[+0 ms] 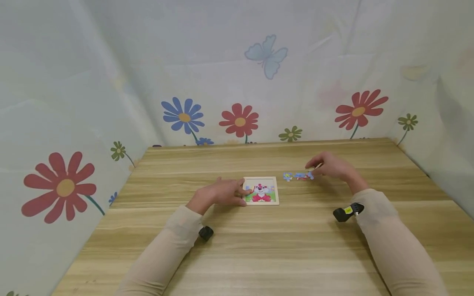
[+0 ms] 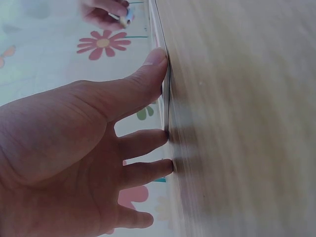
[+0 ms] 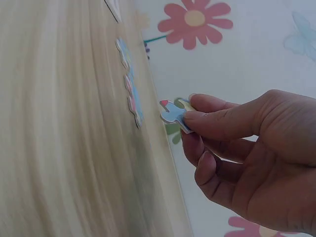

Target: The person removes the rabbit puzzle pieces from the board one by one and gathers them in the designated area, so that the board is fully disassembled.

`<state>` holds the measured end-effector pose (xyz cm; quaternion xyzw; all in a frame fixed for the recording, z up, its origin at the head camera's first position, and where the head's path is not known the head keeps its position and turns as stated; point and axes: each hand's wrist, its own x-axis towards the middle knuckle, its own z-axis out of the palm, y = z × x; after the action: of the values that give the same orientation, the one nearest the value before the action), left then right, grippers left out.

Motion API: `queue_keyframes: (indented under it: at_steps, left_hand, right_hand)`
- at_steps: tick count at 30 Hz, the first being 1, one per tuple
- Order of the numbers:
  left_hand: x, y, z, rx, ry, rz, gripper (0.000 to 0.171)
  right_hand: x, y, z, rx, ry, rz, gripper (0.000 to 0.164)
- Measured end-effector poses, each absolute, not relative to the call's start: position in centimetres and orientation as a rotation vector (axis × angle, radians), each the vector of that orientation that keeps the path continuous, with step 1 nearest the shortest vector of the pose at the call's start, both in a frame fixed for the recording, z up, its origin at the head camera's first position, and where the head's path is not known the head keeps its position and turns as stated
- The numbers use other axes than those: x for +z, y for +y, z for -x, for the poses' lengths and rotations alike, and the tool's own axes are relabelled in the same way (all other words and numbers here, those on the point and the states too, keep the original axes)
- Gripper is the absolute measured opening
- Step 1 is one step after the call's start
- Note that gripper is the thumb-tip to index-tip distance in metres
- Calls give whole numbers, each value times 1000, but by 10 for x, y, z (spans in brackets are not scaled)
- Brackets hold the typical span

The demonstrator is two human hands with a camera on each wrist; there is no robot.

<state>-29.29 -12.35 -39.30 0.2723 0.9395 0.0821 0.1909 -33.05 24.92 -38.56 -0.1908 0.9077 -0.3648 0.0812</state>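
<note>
My right hand (image 1: 331,166) pinches a light blue jigsaw piece (image 3: 174,112) between thumb and fingers, raised over the table. Just left of that hand, several loose jigsaw pieces (image 1: 288,176) lie in a short row. On the left, my left hand (image 1: 227,192) rests on the left edge of a wooden puzzle frame (image 1: 277,191), its fingers spread and mostly straight. Inside the frame, the lower part shows a cartoon animal in red on green, while a pale strip of backing shows along the top. In the left wrist view the thumb presses on the frame's edge.
A wood-grain table (image 1: 281,246) spans the work area. Behind it and at both sides hangs a pale cloth (image 1: 207,61) printed with flowers and a butterfly. Each sleeve carries a small black wrist camera (image 1: 206,233).
</note>
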Motion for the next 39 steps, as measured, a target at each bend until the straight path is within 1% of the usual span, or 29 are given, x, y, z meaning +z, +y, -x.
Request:
queue_keyframes:
  at_steps: [8, 17, 26, 39]
  left_hand:
    - [-395, -126, 296, 214, 2639, -774, 54]
    - [-394, -124, 294, 225, 2637, -773, 54]
    - [-393, -124, 293, 243, 2636, -754, 54]
    - [-393, -125, 294, 233, 2634, -751, 54]
  right_hand:
    - [-384, 264, 332, -1063, 2714, 483, 24]
    - [-397, 270, 337, -963, 2702, 385, 25]
    - [-403, 259, 338, -926, 2772, 441, 26]
    - [-405, 257, 339, -919, 2794, 393, 25]
